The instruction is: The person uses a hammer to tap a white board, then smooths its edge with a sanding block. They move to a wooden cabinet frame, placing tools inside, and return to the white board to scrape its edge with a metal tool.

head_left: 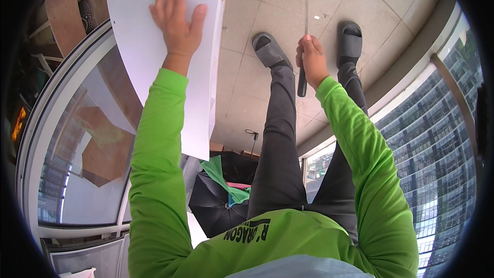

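Note:
My left hand [180, 20] lies with fingers spread on the upper part of a large white panel [195, 82]. The panel stands at my left, and a thin brownish edge shows along its right side. My right hand [312, 57] is closed round a long thin tool with a black handle [302, 85]. Its narrow grey shaft points away from me and ends in a pale tip. The tool is held over the floor, between my feet and apart from the panel. What kind of tool it is, I cannot tell.
Beige floor tiles [242, 15] bear small white scraps [316, 17]. A glass window in a pale frame [72, 108] stands at the left. Black umbrellas [211, 203] and a green cloth [218, 172] lie near my left leg. At the right, a low ledge [411, 80] borders glass.

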